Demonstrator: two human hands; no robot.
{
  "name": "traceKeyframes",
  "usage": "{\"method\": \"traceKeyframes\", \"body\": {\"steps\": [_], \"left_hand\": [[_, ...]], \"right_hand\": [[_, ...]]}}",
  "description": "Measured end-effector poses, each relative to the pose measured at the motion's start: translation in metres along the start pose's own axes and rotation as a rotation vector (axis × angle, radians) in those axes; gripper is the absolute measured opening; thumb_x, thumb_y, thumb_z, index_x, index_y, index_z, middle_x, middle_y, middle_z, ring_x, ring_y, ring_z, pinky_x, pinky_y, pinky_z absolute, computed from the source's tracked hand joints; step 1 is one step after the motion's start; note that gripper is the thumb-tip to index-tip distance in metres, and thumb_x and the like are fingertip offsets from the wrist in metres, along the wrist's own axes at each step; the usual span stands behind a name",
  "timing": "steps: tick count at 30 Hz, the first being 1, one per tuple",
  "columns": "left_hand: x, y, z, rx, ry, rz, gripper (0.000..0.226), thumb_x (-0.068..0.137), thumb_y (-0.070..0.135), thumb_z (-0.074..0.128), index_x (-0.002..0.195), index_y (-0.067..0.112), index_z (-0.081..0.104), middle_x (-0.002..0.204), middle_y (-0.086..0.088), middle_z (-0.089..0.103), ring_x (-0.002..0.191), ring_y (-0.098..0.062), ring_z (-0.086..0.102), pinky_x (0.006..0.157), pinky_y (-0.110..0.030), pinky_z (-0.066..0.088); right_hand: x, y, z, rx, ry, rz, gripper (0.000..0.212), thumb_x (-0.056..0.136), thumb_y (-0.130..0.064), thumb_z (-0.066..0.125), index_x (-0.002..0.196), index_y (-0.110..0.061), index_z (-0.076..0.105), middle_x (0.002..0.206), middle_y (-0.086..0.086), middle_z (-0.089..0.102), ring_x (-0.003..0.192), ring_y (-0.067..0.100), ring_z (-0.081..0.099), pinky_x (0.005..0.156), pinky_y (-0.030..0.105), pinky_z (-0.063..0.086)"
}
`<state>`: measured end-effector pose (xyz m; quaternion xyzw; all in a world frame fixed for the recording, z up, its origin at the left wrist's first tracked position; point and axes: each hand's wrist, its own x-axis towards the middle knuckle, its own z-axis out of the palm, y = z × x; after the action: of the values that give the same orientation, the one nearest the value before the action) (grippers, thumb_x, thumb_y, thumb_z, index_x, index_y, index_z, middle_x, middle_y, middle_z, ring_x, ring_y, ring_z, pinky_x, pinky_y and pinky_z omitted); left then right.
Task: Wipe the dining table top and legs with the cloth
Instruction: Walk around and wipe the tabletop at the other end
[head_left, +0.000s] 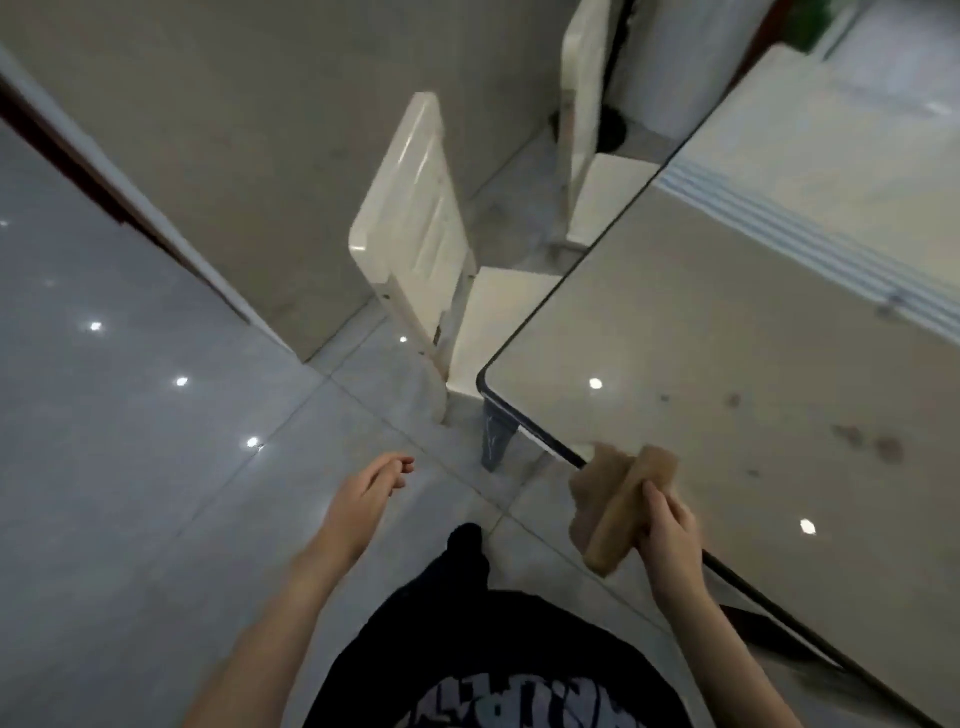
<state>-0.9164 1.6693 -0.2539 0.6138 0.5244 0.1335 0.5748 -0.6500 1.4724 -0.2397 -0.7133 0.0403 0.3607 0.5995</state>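
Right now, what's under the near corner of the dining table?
A grey table leg and a white chair tucked partly beneath; the tabletop hides the rest.

The cloth (615, 501) is tan and bunched into a loose roll, gripped in the right hand (670, 538) right over the near edge of the tabletop (727, 322). The top's glossy beige with a thin dark rim, a rounded corner and a few dark smudges. One grey tapered leg (497, 436) shows under that corner.

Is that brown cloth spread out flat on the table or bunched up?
Bunched up. The cloth is gathered into a thick roll gripped by the right hand, at the near edge of the table, not laid flat.
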Motion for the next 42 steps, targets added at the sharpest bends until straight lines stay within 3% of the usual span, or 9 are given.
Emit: {"method": "traceKeyframes", "body": {"steps": [9, 13, 16, 20, 22, 24, 26, 32, 42], "left_hand": [[0.131, 0.085, 0.075, 0.541, -0.577, 0.417, 0.05, 0.086, 0.054, 0.034, 0.134, 0.041, 0.04, 0.129, 0.01, 0.053, 0.12, -0.008, 0.05, 0.103, -0.028, 0.038], [0.158, 0.107, 0.144, 0.732, -0.695, 0.647, 0.062, 0.087, 0.053, 0.029, 0.141, 0.024, 0.042, 0.14, 0.001, 0.048, 0.13, -0.016, 0.043, 0.11, -0.029, 0.029], [0.171, 0.11, 0.197, 0.882, -0.679, 0.757, 0.064, 0.088, 0.052, 0.027, 0.141, 0.02, 0.042, 0.145, -0.006, 0.044, 0.136, -0.027, 0.038, 0.115, -0.038, 0.025], [0.185, 0.104, 0.254, 1.053, -0.615, 0.82, 0.064, 0.087, 0.049, 0.028, 0.142, 0.018, 0.042, 0.148, -0.011, 0.04, 0.139, -0.033, 0.034, 0.114, -0.046, 0.025], [0.192, 0.095, 0.276, 1.08, -0.568, 0.809, 0.061, 0.087, 0.045, 0.03, 0.14, 0.017, 0.045, 0.147, -0.01, 0.042, 0.138, -0.031, 0.036, 0.112, -0.047, 0.028], [0.2, 0.085, 0.29, 1.081, -0.51, 0.784, 0.057, 0.088, 0.041, 0.032, 0.138, 0.017, 0.047, 0.145, -0.007, 0.044, 0.136, -0.028, 0.038, 0.111, -0.044, 0.028], [0.206, 0.075, 0.296, 1.068, -0.461, 0.792, 0.053, 0.088, 0.036, 0.035, 0.137, 0.018, 0.048, 0.143, -0.006, 0.047, 0.134, -0.027, 0.039, 0.111, -0.04, 0.026], [0.208, 0.063, 0.302, 1.043, -0.419, 0.831, 0.051, 0.09, 0.03, 0.04, 0.139, 0.021, 0.045, 0.144, -0.001, 0.046, 0.135, -0.024, 0.038, 0.114, -0.042, 0.025], [0.216, 0.059, 0.305, 0.988, -0.378, 0.836, 0.051, 0.087, 0.03, 0.042, 0.136, 0.022, 0.049, 0.143, 0.003, 0.047, 0.136, -0.019, 0.037, 0.113, -0.04, 0.027]], "right_hand": [[0.009, -0.008, -0.025, 0.208, 0.361, -0.011, 0.027, 0.1, -0.02, 0.048, 0.116, -0.004, 0.062, 0.106, 0.015, 0.066, 0.088, 0.02, 0.063, 0.075, 0.033, 0.052], [0.006, -0.016, -0.056, 0.213, 0.523, -0.065, 0.022, 0.1, -0.018, 0.048, 0.11, -0.005, 0.063, 0.105, 0.017, 0.068, 0.093, 0.02, 0.064, 0.084, 0.037, 0.051], [0.008, -0.02, -0.083, 0.096, 0.607, -0.209, 0.016, 0.101, -0.013, 0.045, 0.105, -0.012, 0.06, 0.093, 0.0, 0.065, 0.078, -0.004, 0.061, 0.068, 0.018, 0.048], [0.045, -0.001, -0.121, -0.423, 0.602, -0.387, 0.011, 0.099, -0.022, 0.048, 0.092, -0.028, 0.054, 0.081, -0.007, 0.056, 0.071, 0.008, 0.054, 0.063, 0.018, 0.038], [0.078, 0.018, -0.133, -0.643, 0.464, -0.407, 0.016, 0.097, -0.029, 0.045, 0.102, -0.025, 0.06, 0.096, 0.001, 0.062, 0.088, 0.017, 0.058, 0.078, 0.023, 0.043], [0.109, 0.046, -0.135, -0.96, 0.276, -0.451, 0.043, 0.099, -0.041, 0.039, 0.121, -0.011, 0.062, 0.121, 0.01, 0.062, 0.116, 0.03, 0.055, 0.098, 0.038, 0.044], [0.13, 0.064, -0.142, -1.2, 0.141, -0.526, 0.047, 0.098, -0.043, 0.04, 0.131, -0.015, 0.058, 0.135, 0.01, 0.057, 0.13, 0.033, 0.047, 0.106, 0.043, 0.041], [0.2, 0.046, -0.203, -1.348, -0.251, -0.785, 0.056, 0.096, -0.05, 0.05, 0.146, -0.025, 0.041, 0.154, -0.002, 0.034, 0.146, 0.019, 0.025, 0.117, 0.038, 0.027], [0.384, -0.071, -0.166, -1.159, 0.334, -0.483, 0.057, 0.096, -0.051, 0.034, 0.148, -0.027, 0.037, 0.155, 0.004, 0.034, 0.146, 0.027, 0.021, 0.119, 0.035, 0.014]]}}
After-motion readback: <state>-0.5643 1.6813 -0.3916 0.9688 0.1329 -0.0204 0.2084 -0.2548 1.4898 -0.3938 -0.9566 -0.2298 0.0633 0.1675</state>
